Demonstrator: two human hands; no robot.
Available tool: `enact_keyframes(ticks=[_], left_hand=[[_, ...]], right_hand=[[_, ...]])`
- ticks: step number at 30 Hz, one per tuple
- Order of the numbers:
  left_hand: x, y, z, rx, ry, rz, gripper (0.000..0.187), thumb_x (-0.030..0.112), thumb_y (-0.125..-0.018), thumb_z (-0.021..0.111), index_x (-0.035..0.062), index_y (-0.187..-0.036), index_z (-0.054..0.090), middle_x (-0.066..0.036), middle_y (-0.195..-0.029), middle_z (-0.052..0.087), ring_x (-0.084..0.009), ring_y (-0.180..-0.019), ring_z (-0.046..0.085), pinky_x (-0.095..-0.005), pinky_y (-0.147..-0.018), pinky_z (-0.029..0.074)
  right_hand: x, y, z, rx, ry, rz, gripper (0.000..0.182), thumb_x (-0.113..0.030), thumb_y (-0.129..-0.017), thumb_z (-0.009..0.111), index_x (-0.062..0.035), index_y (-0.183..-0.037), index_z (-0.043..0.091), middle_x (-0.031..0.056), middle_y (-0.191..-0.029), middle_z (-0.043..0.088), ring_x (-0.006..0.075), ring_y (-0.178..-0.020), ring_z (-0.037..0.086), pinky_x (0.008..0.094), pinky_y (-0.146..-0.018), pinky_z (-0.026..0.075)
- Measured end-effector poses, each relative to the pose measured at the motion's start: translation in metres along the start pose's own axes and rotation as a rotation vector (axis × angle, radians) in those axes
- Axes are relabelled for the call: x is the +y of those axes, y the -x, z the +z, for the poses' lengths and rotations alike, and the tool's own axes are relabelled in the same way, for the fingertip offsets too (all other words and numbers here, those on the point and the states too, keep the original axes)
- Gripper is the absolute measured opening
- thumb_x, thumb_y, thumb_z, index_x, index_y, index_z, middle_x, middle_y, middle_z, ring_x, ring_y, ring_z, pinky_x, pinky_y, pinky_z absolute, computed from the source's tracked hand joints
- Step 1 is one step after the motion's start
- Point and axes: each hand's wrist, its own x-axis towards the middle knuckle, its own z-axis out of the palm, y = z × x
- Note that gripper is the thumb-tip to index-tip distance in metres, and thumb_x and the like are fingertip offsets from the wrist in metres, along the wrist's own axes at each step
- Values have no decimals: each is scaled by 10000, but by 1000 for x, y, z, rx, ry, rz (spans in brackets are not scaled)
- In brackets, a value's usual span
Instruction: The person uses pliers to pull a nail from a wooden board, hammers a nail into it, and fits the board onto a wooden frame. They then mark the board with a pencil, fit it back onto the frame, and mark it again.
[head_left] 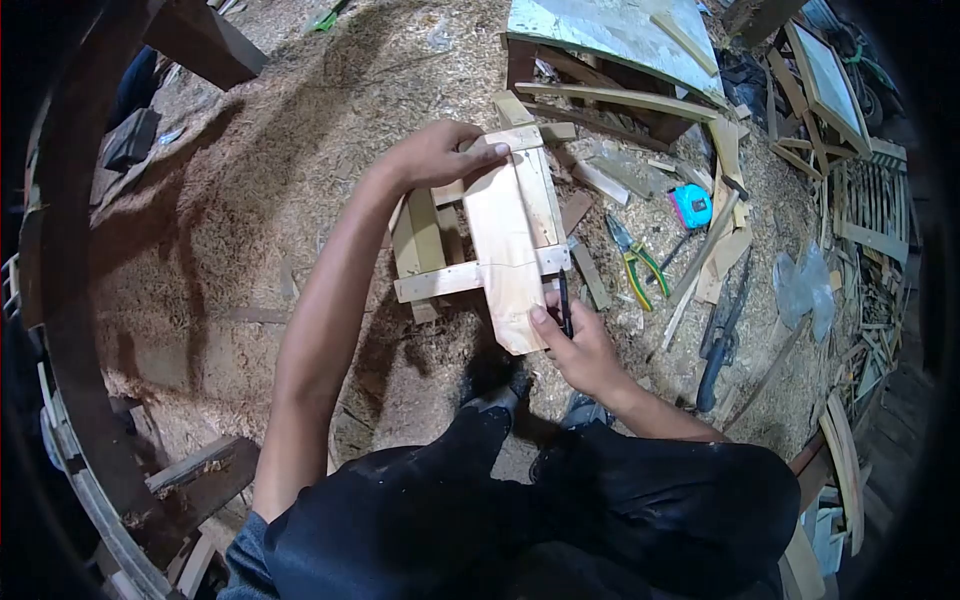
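A pale wooden board point(503, 240) with cut lower corners and a line across it lies over a small wooden frame point(435, 283) of nailed slats. My left hand point(445, 157) is closed around the board's far end, thumb on top and fingers hidden beyond the edge. At the near end, my right hand point(578, 350) grips the board with its thumb on the face and its other fingers partly hidden. A thin black stick, like a pencil or marker point(565, 300), stands up from the right hand beside the board.
Pliers with yellow-green handles point(643, 270), a turquoise tape measure point(692, 206), a hammer point(705, 245) and a dark-handled saw-like tool point(718, 350) lie to the right on the shaving-covered floor. A pale-topped wooden box point(610, 30) stands ahead. Wood scraps are piled at far right.
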Motion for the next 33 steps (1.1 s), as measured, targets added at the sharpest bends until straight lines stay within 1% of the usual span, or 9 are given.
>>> enact_keyframes(ticks=[5, 10, 13, 17, 20, 22, 27, 31, 33], left_hand=[[1, 1, -6, -93, -49, -70, 578, 594, -925, 555, 33, -912, 694, -33, -601, 505, -156, -593, 466, -367, -541, 354], [-12, 5, -17, -119, 169, -34, 493, 395, -865, 695, 35, -1202, 667, -93, -886, 698, -187, -817, 630, -334, -751, 485], [-10, 8, -13, -53, 234, 7, 441, 350, -830, 722, 68, -1168, 696, -124, -980, 722, -214, -881, 654, -375, -821, 498], [-3, 10, -15, -67, 218, -33, 415, 272, -820, 743, 49, -1168, 697, -109, -986, 729, -193, -874, 657, -357, -818, 500], [-3, 9, -16, -72, 259, -41, 403, 247, -838, 740, 12, -1162, 690, -40, -885, 712, -98, -776, 627, -269, -716, 494], [4, 14, -21, -97, 339, -90, 247, 180, -851, 726, 28, -1045, 730, 4, -801, 690, -58, -705, 597, -235, -653, 474], [-2, 17, -17, -91, 507, -288, 183, 163, -881, 703, 20, -994, 699, -16, -804, 678, -81, -718, 633, -253, -642, 511], [8, 30, -16, -60, 888, -453, 154, 147, -897, 675, 10, -966, 668, -70, -808, 683, -143, -709, 658, -311, -638, 544], [-4, 31, -10, -122, 925, -421, 195, 146, -925, 638, -1, -1053, 636, -96, -839, 685, -155, -689, 672, -311, -575, 559]], right_hand=[[-10, 2, 5, 32, 83, 32, 290, -283, -993, 587, 3, -1037, 602, 23, -839, 618, 79, -773, 542, 280, -690, 462], [-20, 5, 11, 62, 23, -88, 296, -237, -1006, 551, 41, -1100, 592, 106, -929, 675, 130, -883, 615, 317, -786, 497], [-18, 4, 12, 69, -34, -42, 282, -220, -1005, 548, 50, -1076, 582, 119, -912, 669, 132, -871, 610, 317, -776, 494], [-14, 7, 11, 95, 77, -109, 262, -211, -1002, 549, 46, -1045, 575, 127, -896, 664, 130, -851, 604, 317, -759, 491], [-12, 9, 8, 119, 57, -57, 253, -206, -1001, 548, 46, -1015, 565, 121, -871, 655, 136, -823, 598, 320, -732, 487], [-4, 8, 6, 166, 60, -151, 241, -212, -999, 553, 28, -1012, 572, 82, -827, 633, 120, -764, 572, 307, -686, 474], [-4, -1, -20, 247, 94, -82, 220, -242, -991, 582, -23, -999, 602, -5, -775, 588, 67, -685, 506, 242, -622, 420], [-18, -23, -67, 209, -226, 176, 193, -231, -951, 657, -39, -938, 668, -27, -762, 628, 45, -649, 539, 212, -612, 439], [-10, -39, -81, 255, -245, 28, 200, -235, -943, 667, -36, -923, 670, -16, -766, 643, 50, -656, 556, 209, -610, 449]])
